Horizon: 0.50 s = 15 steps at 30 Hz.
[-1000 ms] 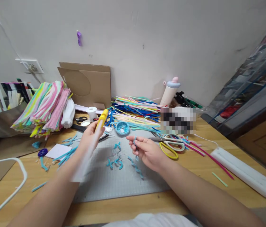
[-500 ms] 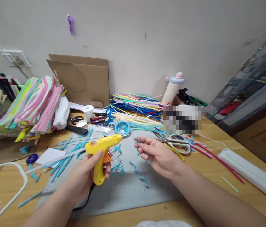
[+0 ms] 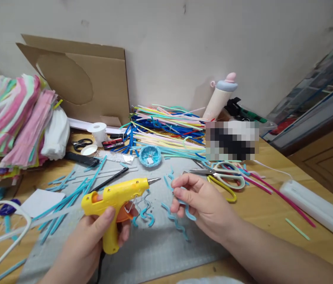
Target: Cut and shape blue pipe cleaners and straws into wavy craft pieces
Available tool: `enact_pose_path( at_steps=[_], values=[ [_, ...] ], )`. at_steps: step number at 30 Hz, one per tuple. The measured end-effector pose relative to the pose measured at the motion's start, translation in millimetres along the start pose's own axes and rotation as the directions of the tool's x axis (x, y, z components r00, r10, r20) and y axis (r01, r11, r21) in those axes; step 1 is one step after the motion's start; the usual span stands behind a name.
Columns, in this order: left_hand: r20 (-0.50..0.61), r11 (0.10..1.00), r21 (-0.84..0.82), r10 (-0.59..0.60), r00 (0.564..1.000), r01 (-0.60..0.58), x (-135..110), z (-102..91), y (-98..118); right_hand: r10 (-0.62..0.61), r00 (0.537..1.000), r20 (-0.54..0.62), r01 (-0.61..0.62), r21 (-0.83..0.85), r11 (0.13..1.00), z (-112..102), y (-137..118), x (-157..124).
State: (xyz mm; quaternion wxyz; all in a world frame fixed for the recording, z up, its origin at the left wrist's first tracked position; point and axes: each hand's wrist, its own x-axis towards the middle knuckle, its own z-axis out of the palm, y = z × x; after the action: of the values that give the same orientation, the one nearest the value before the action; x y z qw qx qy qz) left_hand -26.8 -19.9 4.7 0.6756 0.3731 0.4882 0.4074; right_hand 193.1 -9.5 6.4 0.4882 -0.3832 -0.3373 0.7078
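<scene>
My left hand [image 3: 95, 232] is wrapped round the handle of a yellow hot glue gun [image 3: 117, 197], whose metal nozzle points right. A clear glue stick [image 3: 56, 217] sticks out of its back end. My right hand [image 3: 198, 201] pinches a wavy blue pipe cleaner piece [image 3: 190, 213] between thumb and fingers, a little right of the nozzle and apart from it. On the grey cutting mat [image 3: 154, 256] below lie more wavy blue pieces [image 3: 179, 228]. Beyond the nozzle sits a small blue bowl-shaped piece [image 3: 150, 156] with a white bit inside.
Scissors [image 3: 228, 173] lie right of my right hand. Many coloured pipe cleaners [image 3: 169, 126] are heaped by the wall, with bundles [image 3: 21, 122] at the left. Straight blue pieces [image 3: 68, 201] lie on the mat's left. A white power strip [image 3: 317, 209] is on the right.
My view has shifted closer and to the right. The glue gun appears lower and further left, its nozzle now clearly visible. The pinched blue piece has turned, and more of it shows under my right hand.
</scene>
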Motion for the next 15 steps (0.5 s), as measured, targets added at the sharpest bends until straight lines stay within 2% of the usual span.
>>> enact_pose_path(
  at_steps=[3,8,11,15],
  values=[
    [-0.035,0.998,0.056,-0.023,0.999,0.025,0.4,-0.5,-3.5,-0.054,0.999,0.007,0.054,-0.022,0.998,0.6,3.8,-2.8],
    [-0.062,0.991,0.131,0.045,0.997,-0.037,2.1,-1.3,-9.5,-0.266,0.958,-0.103,0.24,-0.212,0.947,5.0,4.2,-4.2],
    [-0.09,0.986,0.148,0.089,0.992,-0.075,1.5,-0.5,-13.0,-0.282,0.955,-0.097,0.254,-0.231,0.939,8.8,4.1,-4.2],
    [-0.182,0.976,0.179,0.16,0.97,-0.128,-1.4,-1.4,-19.2,-0.258,0.963,-0.073,0.238,-0.21,0.948,10.1,9.0,-5.1]
  ],
)
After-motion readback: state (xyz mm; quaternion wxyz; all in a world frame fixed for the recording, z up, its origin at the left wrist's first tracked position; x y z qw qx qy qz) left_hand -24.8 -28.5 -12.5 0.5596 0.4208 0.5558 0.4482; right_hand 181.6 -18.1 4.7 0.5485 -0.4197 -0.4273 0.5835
